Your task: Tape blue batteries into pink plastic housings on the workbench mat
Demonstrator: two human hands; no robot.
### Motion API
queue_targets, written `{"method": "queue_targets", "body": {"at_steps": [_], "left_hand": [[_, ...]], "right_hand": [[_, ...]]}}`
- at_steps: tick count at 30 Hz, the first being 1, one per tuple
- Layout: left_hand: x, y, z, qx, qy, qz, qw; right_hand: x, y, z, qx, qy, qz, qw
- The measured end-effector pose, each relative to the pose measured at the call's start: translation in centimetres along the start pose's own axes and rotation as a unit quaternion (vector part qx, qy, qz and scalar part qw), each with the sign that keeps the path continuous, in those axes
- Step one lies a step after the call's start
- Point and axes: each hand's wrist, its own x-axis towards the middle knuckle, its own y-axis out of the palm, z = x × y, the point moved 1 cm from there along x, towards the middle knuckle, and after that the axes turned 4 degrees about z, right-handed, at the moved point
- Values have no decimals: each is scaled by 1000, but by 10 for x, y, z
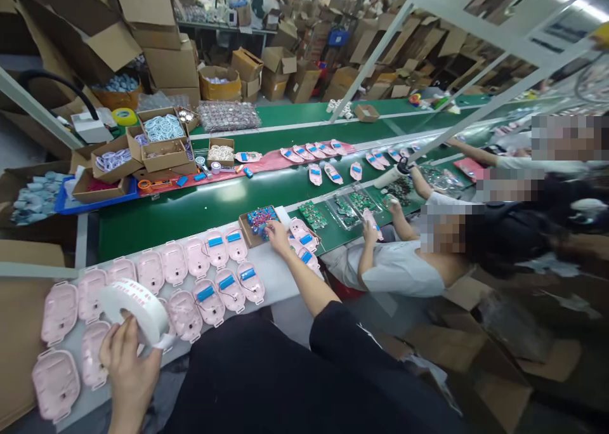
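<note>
My left hand (128, 351) grips a wide roll of white tape (137, 304) with reddish print, held over the pink plastic shells. My right hand (277, 236) reaches to a small cardboard box (250, 236) of blue batteries (262, 218) with red wires; its fingers are closed at the box's near edge, apparently on a battery, partly hidden. Rows of pink shells (150, 271) lie open side up on the white-covered bench. Several toward the right hold a blue battery (205, 294); those at the left hold none.
A green conveyor belt (143, 224) runs beyond the bench, carrying pink shells with batteries. Green circuit boards (313, 214) lie right of the battery box. Co-workers sit along the right; one hand (370, 231) holds a pink shell. Cartons (162, 150) of parts stand at the far left.
</note>
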Motion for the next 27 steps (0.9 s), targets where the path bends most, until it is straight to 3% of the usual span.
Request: {"method": "queue_targets", "body": {"at_steps": [3,5,9,12,17,27], "left_hand": [[0,3,-4,-5,50,-2,999],[2,3,-13,6,84,4,996],[7,-6,-36,46,117,61,990],[8,-11,-48,89,95,101,986],[1,-14,-53,124,78,89,985],[-12,-14,-47,159,-4,66,985]], "right_hand": [[-15,-2,27,77,-23,-78,994],[-31,4,48,178,-37,-96,979],[-75,33,92,294,-33,-12,955],[-108,65,119,273,-32,65,959],[-133,110,142,227,-54,116,965],[-155,133,150,53,-84,96,990]]}}
